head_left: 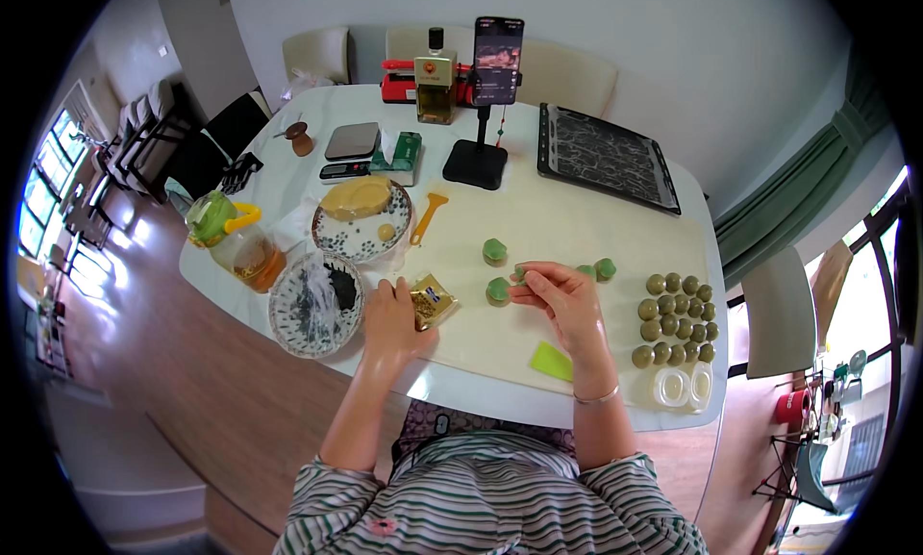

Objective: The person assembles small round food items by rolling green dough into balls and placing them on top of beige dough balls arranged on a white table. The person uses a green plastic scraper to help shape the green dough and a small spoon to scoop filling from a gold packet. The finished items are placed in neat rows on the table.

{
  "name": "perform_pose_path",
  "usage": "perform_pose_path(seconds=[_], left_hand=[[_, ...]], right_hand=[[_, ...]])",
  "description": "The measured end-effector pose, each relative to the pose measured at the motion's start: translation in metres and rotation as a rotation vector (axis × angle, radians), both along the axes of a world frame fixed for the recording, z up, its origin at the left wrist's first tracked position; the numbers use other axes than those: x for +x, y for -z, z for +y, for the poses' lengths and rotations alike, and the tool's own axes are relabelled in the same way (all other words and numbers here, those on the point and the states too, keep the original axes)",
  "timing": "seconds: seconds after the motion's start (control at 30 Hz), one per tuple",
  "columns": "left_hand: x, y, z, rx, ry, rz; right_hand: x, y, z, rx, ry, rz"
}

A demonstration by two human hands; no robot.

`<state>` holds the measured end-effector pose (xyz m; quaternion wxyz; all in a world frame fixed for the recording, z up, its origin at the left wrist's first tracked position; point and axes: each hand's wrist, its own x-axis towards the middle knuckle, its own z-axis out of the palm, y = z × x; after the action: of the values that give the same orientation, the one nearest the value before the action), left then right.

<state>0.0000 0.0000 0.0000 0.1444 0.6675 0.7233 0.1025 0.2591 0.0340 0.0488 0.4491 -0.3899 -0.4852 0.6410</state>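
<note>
My left hand [390, 316] lies on the near left of the table, its thumb and fingers closed about the left edge of a small gold packet [437, 299]. My right hand [569, 300] is raised over the mat with its fingertips pinched together, and a small bit of green dough [519, 270] shows between them. Just left of those fingertips sits a green dough piece [497, 290] with an uneven rim. Another green dough piece [494, 251] is farther back. Beyond my right hand is one more green piece [605, 268], with another partly hidden beside it.
Rows of olive-green balls [673, 305] stand at the right, behind clear plastic cups [671, 388]. A lime-green scraper [551, 361] lies near my right wrist. Left are a patterned bowl [279, 310], a plate [332, 242] and a jug [245, 257]. Farther back are a phone stand [475, 164] and a black tray [611, 156].
</note>
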Motion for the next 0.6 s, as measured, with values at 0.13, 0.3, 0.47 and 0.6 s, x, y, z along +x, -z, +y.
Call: perform_pose_path(seconds=[0.13,0.3,0.47,0.6], left_hand=[[0.006,0.027,0.003,0.185,0.035,0.039],[0.041,-0.001,-0.008,0.424,0.104,-1.144],[0.072,-0.007,0.003,-0.111,0.08,-2.56],[0.084,-0.001,0.001,-0.055,0.128,-2.603]], right_hand=[[0.0,0.011,-0.006,-0.18,-0.115,0.301],[-0.032,0.022,-0.043,0.118,-0.102,-0.056],[-0.068,0.021,-0.073,1.048,-0.055,-0.87],[-0.057,0.009,-0.081,0.993,-0.186,-0.797]])
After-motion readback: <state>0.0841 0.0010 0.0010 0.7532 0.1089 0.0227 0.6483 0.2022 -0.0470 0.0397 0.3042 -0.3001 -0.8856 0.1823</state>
